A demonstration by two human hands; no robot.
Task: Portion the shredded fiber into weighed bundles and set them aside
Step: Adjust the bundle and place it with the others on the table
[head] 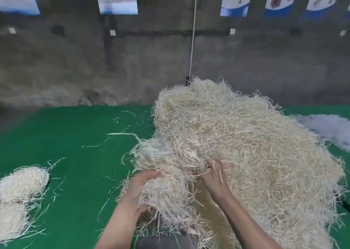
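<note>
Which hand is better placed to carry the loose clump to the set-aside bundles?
Likely the left hand: it grips the clump on the side nearest the bundles; the right hand pinches strands in the main pile.

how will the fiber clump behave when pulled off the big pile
Probably floppy and light: the clump is thin loose strands drooping over the left hand. Likely to snag, since it tangles into the big pile by the right hand. Expect shedding: stray strands litter the green table.
</note>
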